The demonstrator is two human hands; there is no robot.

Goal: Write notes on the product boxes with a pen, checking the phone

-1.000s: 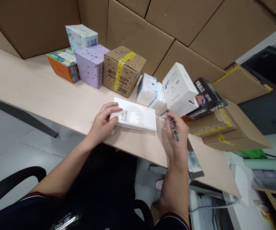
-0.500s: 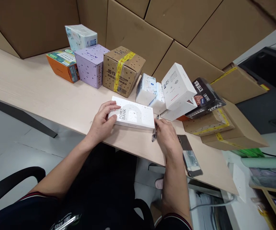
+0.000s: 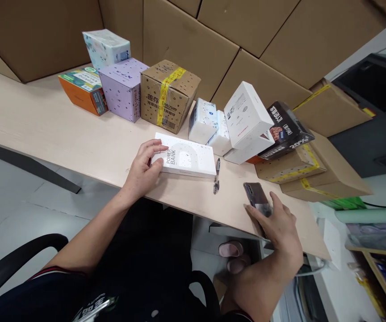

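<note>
A flat white box marked POWER BANK (image 3: 186, 158) lies on the light wooden desk (image 3: 62, 134) in front of me. My left hand (image 3: 144, 170) rests on its left end, fingers curled over the edge. A black pen (image 3: 216, 175) lies on the desk just right of the box, touched by neither hand. My right hand (image 3: 278, 226) lies over the near end of a dark phone (image 3: 256, 197) at the desk's front edge, fingers spread on it.
Along the back stand an orange box (image 3: 81, 89), a tissue pack (image 3: 106, 47), a purple box (image 3: 122, 87), a taped brown carton (image 3: 168, 94), white boxes (image 3: 246, 114) and a black packet (image 3: 285, 129). Flat taped cartons (image 3: 313, 174) sit right. Large cardboard sheets form the wall.
My right hand has let go of the pen beside the white box and moved right and toward me onto the phone. My left hand has stayed on the box.
</note>
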